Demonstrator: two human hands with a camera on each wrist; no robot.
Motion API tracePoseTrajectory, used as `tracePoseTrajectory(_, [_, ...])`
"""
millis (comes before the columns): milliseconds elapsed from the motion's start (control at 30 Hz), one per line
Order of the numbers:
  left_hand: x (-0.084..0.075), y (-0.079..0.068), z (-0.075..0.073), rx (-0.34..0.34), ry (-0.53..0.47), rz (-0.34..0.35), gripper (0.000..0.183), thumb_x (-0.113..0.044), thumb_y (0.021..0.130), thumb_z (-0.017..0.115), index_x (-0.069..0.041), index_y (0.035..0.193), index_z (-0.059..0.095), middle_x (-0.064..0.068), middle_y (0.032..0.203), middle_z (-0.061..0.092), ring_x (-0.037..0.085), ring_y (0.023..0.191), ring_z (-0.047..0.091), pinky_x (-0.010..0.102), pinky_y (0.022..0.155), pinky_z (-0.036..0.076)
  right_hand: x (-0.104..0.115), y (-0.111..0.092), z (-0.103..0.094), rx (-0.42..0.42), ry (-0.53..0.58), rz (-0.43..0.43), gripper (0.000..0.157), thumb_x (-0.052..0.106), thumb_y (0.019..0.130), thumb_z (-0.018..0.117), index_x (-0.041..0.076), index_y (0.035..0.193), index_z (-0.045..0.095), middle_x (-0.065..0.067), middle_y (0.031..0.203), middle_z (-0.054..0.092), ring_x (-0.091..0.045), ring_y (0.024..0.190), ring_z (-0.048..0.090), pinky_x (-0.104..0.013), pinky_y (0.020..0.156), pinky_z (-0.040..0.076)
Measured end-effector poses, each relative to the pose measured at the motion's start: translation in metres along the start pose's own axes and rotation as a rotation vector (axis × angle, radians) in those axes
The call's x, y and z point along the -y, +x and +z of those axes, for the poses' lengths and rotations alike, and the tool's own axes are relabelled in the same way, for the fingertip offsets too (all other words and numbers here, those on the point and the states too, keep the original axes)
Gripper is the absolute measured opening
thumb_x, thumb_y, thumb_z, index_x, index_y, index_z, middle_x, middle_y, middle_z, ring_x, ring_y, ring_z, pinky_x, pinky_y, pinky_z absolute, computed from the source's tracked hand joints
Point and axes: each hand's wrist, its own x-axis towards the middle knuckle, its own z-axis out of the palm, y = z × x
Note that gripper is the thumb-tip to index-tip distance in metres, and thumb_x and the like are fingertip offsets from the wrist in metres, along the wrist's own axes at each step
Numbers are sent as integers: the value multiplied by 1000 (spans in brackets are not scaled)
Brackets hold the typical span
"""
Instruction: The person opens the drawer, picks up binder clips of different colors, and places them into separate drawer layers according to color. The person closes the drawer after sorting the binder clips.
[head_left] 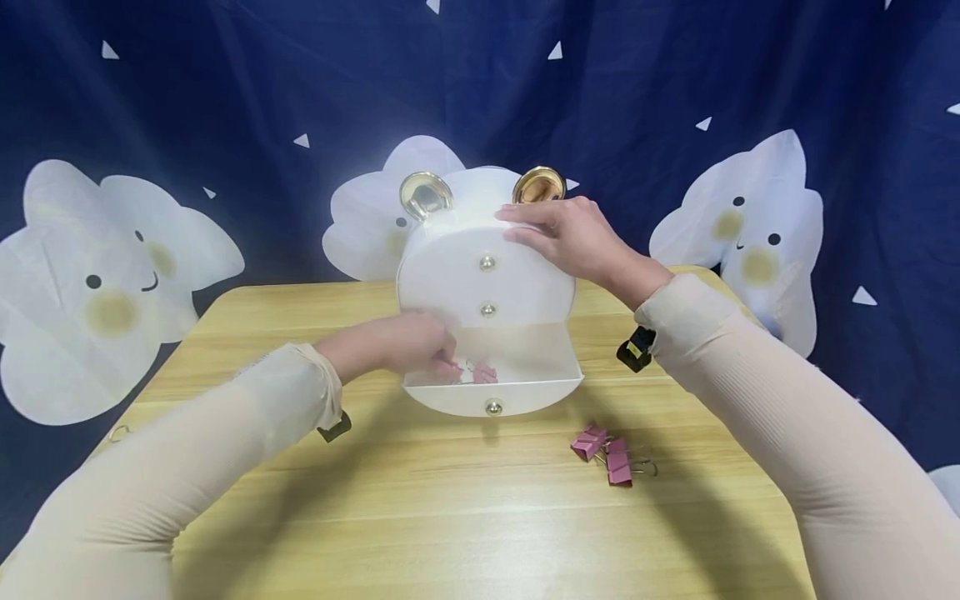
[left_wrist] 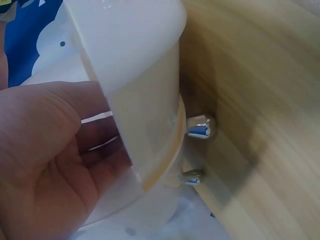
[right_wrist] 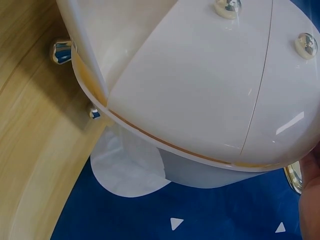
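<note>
A round white storage box (head_left: 487, 283) with gold ears and round knobs stands on the table, its lowest drawer (head_left: 493, 398) pulled out. Inside the drawer lies a pink binder clip (head_left: 485, 374). My left hand (head_left: 412, 342) reaches over the drawer's left side and pinches another pink clip at its fingertips; in the left wrist view the drawer wall (left_wrist: 145, 130) hides those fingertips. My right hand (head_left: 573, 237) rests with straight fingers on the box's upper right, beside a gold ear (head_left: 538, 185). In the right wrist view only a part of that hand (right_wrist: 311, 195) shows.
Two pink binder clips (head_left: 618, 462) lie together on the wooden table (head_left: 450, 517), right of the drawer and nearer to me. Behind the table hangs a dark blue curtain (head_left: 495, 75) with white cloud figures. A small metal loop (head_left: 117, 432) shows at the table's left edge.
</note>
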Motion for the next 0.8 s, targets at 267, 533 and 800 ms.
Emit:
tracePoseTrajectory(267, [2,-9,-2,-88,-31,72,9,-17,89,71,-9,92,72,1,90,68,22,88,62,37,84,50,2,0,0,17,9,21,33,34,94,67,23,125,70,7,125,65,-18,103,66,-31,74,54])
tracePoseTrajectory(533, [13,-37,-10,-209,-125,32,13,-14,90,70,-6,100,71,2,93,68,21,88,64,39,83,53,2,1,0,20,12,22,33,34,94,67,22,125,69,6,126,65,-18,107,64,-32,77,54])
tracePoseTrajectory(800, [33,-71,-6,-283,-144,-7,14,-18,91,70,-11,103,71,-1,101,70,22,96,66,42,86,53,1,0,-1,28,18,33,34,35,94,66,23,126,69,7,127,64,-18,101,66,-30,72,54])
